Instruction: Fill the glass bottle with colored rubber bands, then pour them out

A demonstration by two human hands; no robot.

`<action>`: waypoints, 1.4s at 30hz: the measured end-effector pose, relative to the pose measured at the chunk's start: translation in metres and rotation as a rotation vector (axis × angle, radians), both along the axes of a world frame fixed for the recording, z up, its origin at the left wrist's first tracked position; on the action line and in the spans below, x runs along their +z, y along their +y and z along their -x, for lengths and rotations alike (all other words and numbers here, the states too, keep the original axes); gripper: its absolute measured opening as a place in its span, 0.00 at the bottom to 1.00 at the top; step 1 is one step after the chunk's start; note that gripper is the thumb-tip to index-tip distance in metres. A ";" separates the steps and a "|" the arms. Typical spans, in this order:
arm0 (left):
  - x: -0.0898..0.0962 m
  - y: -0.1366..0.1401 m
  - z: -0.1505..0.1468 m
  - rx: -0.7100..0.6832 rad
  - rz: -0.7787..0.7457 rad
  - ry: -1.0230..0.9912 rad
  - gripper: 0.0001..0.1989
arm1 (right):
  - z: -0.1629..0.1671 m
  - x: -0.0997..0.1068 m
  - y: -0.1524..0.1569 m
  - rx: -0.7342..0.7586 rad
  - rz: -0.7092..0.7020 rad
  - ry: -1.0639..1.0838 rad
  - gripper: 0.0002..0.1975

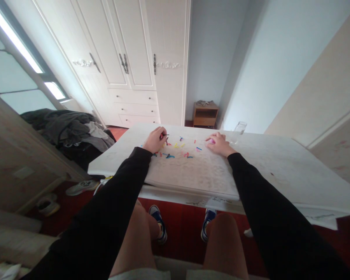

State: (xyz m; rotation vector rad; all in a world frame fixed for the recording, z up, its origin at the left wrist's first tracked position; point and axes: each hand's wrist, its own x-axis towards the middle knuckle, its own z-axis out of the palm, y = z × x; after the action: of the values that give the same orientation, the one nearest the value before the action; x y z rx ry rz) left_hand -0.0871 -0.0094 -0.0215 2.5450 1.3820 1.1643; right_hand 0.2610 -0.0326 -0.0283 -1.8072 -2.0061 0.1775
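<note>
Several small coloured strips (188, 155) in red, blue, yellow and black lie scattered over a white mat or sheet (189, 175) on the table. At their left end, my left hand (156, 140) is closed in a pinch, with dark and red strips (162, 136) showing at its fingertips. My right hand (221, 145) curls over a small pink-purple object (212, 141), whose kind I cannot make out. A blue-and-pink pair of strips (198, 149) lies just left of that hand. Beyond its wrist stands a clear glass jar (239, 129).
The white table (282, 163) extends to my right, with its near edge above my knees. A white wardrobe (134, 46) stands behind it, beside a small wooden cabinet (205, 115). Dark clothes (61, 128) are heaped at the left, and shoes (81, 187) sit on the floor.
</note>
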 end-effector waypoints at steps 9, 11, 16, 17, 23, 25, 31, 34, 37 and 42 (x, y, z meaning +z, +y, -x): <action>0.007 -0.007 0.006 0.077 0.002 -0.052 0.05 | 0.000 0.000 0.000 -0.003 0.010 -0.002 0.16; 0.006 -0.008 0.005 0.145 0.040 -0.009 0.05 | 0.000 0.000 0.000 0.003 0.006 0.000 0.16; -0.005 -0.007 0.004 0.218 0.284 0.166 0.23 | -0.001 -0.001 0.001 0.008 0.000 0.007 0.16; -0.007 -0.006 0.004 0.208 0.303 0.198 0.24 | -0.001 -0.001 0.001 0.008 0.001 0.006 0.16; -0.014 0.006 0.006 0.082 0.159 0.288 0.08 | 0.000 -0.001 0.001 -0.001 -0.007 0.000 0.16; -0.014 0.008 0.006 0.069 0.145 0.282 0.06 | 0.000 -0.001 0.000 0.005 -0.011 -0.001 0.16; -0.010 0.006 0.005 0.163 0.087 0.131 0.07 | -0.001 -0.001 0.000 0.019 -0.006 0.010 0.16; -0.005 0.003 0.005 0.200 0.012 0.019 0.06 | -0.001 0.000 0.000 0.019 -0.011 0.022 0.15; -0.001 -0.001 0.004 0.182 -0.027 -0.058 0.06 | 0.000 0.001 -0.001 0.005 0.011 0.015 0.15; 0.006 -0.007 0.003 0.121 -0.001 -0.097 0.10 | 0.002 0.002 -0.002 -0.009 0.026 0.002 0.16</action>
State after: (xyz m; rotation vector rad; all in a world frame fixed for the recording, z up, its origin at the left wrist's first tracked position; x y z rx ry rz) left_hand -0.0903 -0.0167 -0.0160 2.3998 1.5304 1.2876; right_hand 0.2590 -0.0346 -0.0258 -1.8309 -2.0025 0.2028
